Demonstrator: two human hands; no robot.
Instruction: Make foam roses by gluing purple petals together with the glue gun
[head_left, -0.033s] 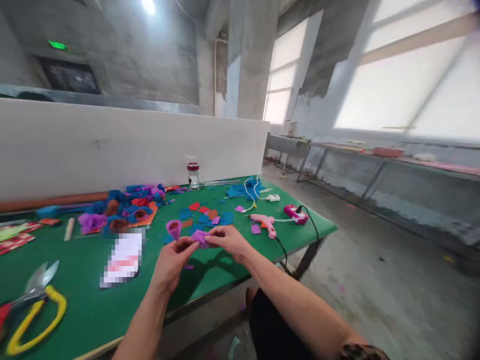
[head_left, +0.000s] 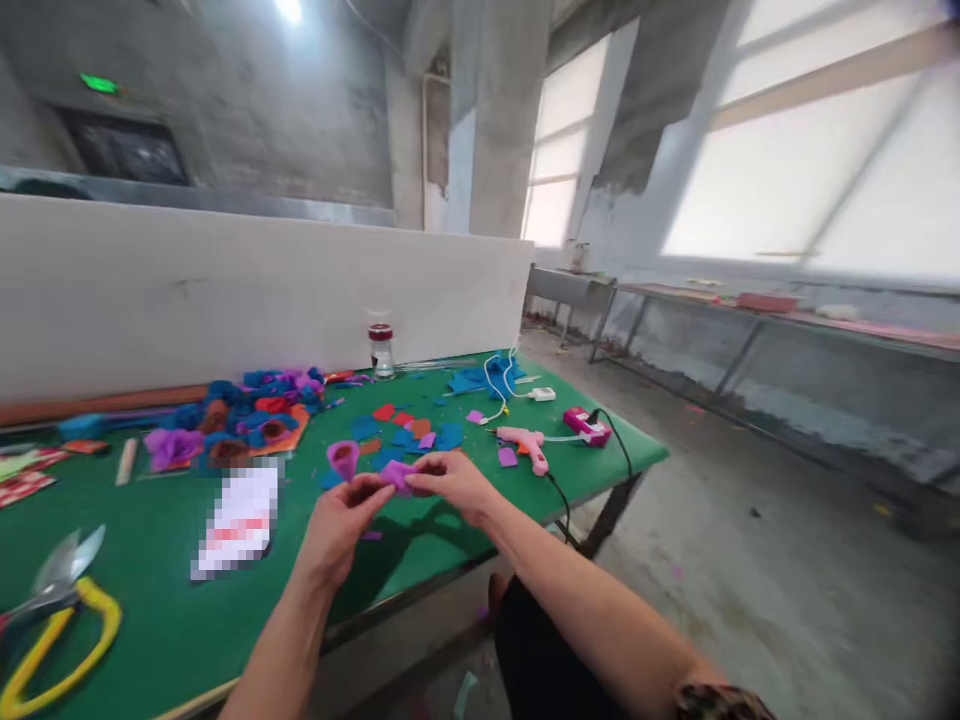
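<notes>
A small purple piece (head_left: 397, 477) is pinched between my two hands above the green table (head_left: 420, 555). My left hand (head_left: 350, 510) has thumb and fingers closed on its left edge. From the right, my right hand (head_left: 454, 482) grips the other edge, fingers pressed together. A purple cone-like flower with a brown centre (head_left: 343, 458) rises just behind my left fingers; whether that hand also holds it I cannot tell. Beyond my hands lie blue cut pieces (head_left: 448, 436), plus red and brown ones. To the right rests a pink glue gun (head_left: 529, 445).
Yellow-handled scissors (head_left: 64, 630) lie at the left near a blurred white packet (head_left: 238, 520). Purple, blue and red flowers (head_left: 240, 415) are heaped at the back left. A jar (head_left: 382, 352) stands before a white board (head_left: 255, 290). A magenta box (head_left: 587, 427) with a black cable sits right.
The view has shifted slightly, so the table and its objects appear a little further left. Both hands keep their hold on the purple piece.
</notes>
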